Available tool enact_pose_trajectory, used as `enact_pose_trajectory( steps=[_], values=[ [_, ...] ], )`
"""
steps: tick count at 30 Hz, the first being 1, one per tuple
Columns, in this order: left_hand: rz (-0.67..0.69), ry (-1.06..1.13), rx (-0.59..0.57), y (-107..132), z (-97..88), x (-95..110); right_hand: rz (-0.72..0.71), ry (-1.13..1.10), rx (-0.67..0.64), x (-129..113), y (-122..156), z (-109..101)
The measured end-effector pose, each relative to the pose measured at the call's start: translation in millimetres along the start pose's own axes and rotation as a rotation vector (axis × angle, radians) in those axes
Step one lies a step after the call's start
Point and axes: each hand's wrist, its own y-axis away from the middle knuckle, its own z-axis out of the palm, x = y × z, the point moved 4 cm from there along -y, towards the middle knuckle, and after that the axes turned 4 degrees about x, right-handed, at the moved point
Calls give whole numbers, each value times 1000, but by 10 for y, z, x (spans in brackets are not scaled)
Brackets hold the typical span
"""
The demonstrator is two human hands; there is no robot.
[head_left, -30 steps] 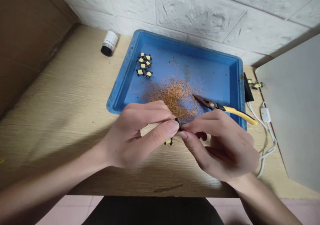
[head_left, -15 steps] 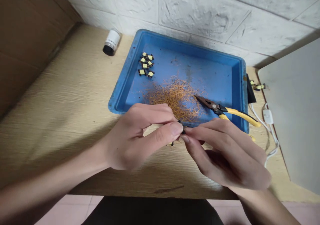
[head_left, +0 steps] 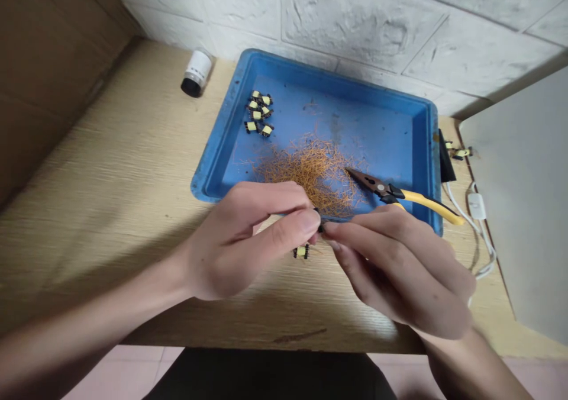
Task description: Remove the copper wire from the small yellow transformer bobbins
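My left hand (head_left: 248, 237) and my right hand (head_left: 399, 264) meet fingertip to fingertip over the table's front, both pinching one tiny black component (head_left: 319, 227) that is mostly hidden between the fingers. Just below them a small black and yellow part (head_left: 301, 251) lies on the wooden table (head_left: 110, 199). Behind the hands stands a blue tray (head_left: 222, 145) holding a heap of copper wire clippings (head_left: 310, 172), several black and yellow parts (head_left: 259, 113) at its far left, and yellow-handled pliers (head_left: 399, 196) at its right.
A small white and black cylinder (head_left: 195, 72) lies at the back left by the white brick wall. A white cable with an inline switch (head_left: 477, 207) and a grey panel (head_left: 519, 199) are at the right. One more small part (head_left: 459, 152) sits beside the tray's right rim.
My hands stay joined on the tiny component. The right hand's fingers have turned and stretched a little; the part on the table shows again below the fingertips. The view shifted slightly.
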Motion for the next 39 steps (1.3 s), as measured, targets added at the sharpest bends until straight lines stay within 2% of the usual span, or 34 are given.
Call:
enact_pose_trajectory(
  steps=[6,13,20,29,34,39],
  values=[
    [50,-60,-43,2,-6,9,77,-24,101,-25,-17,2],
    [60,-99,-49,9,8,11,144,-68,77,-52,-38,-1],
    [137,-136,-66,7,13,-16,177,-30,23,-21,-77,51],
    [158,-76,-43,9,18,-43,175,12,42,-55,-70,60],
    [165,-52,-10,20,23,-68,227,31,80,-84,-42,41],
    [104,-90,28,16,13,-37,118,75,114,-65,28,32]
  ],
)
